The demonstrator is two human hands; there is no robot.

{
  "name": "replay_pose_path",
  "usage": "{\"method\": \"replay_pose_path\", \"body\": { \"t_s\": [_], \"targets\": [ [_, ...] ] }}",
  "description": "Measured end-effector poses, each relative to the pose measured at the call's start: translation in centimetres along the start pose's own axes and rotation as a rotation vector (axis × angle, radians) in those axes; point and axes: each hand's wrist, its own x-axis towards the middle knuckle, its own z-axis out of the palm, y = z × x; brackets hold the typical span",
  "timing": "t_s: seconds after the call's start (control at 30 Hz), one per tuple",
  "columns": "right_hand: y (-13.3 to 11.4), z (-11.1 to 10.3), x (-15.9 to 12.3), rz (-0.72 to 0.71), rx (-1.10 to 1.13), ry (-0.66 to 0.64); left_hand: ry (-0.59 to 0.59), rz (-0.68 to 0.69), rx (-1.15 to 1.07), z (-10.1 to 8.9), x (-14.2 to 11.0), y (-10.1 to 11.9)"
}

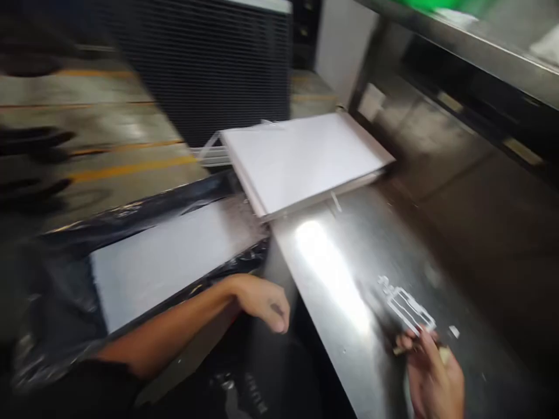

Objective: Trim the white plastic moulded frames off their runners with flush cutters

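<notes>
My left hand (pixel 262 301) hangs below the edge of a white panel (pixel 166 265) that lies in black plastic wrap (pixel 56 314); its fingers are curled and appear to hold nothing. My right hand (pixel 430 372) rests on the steel table (pixel 349 279), fingers pinched on a small white plastic frame piece (pixel 408 308) that lies on the metal. A second white panel (pixel 301 160) lies tilted across the table's far corner. The picture is blurred by motion.
A dark ribbed unit (pixel 205 64) stands behind the panels. A steel shelf (pixel 471 43) runs along the upper right, with a lower steel surface (pixel 458 151) under it. The floor at left has yellow lines (pixel 126 169).
</notes>
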Motion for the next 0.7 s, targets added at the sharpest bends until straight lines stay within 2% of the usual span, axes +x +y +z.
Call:
{"method": "replay_pose_path", "body": {
  "t_s": [0.03, 0.07, 0.1, 0.17, 0.2, 0.23, 0.3, 0.37, 0.5, 0.6, 0.7],
  "targets": [
    [-0.1, -0.1, -0.6, 0.006, 0.026, 0.035, -0.098, -0.001, -0.004, -0.8, 0.6, 1.0],
    [-0.3, 0.0, -1.0, 0.018, 0.049, 0.052, -0.142, -0.004, -0.011, -1.5, 1.4, 2.3],
    [-0.7, 0.2, -1.2, 0.02, 0.072, 0.063, -0.116, 0.0, -0.028, -2.0, 2.5, 3.7],
    [-1.8, 0.8, -1.5, 0.009, 0.106, 0.072, 0.072, 0.054, -0.054, -2.3, 5.7, 7.0],
    [-2.4, 1.0, -1.7, -0.004, 0.121, 0.076, 0.185, 0.127, -0.056, -2.0, 7.6, 8.6],
    [-3.0, 1.1, -1.9, -0.018, 0.136, 0.082, 0.245, 0.202, -0.04, -1.7, 9.8, 10.1],
    [-4.0, 1.1, -2.3, -0.066, 0.154, 0.089, 0.209, 0.328, -0.082, -0.7, 13.9, 12.6],
    [-4.5, 0.9, -2.6, -0.149, 0.144, 0.074, 0.122, 0.38, -0.18, 0.3, 17.2, 14.4],
    [-4.4, -0.1, -2.9, -0.331, 0.076, 0.092, 0.081, 0.418, -0.307, 1.7, 20.9, 15.7],
    [-3.5, -0.8, -3.5, -0.38, 0.015, 0.152, 0.05, 0.414, -0.354, 2.3, 22.2, 14.8],
    [-2.5, -1.2, -4.5, -0.371, -0.047, 0.225, 0.055, 0.359, -0.36, 2.6, 22.9, 13.4]
  ]
}}
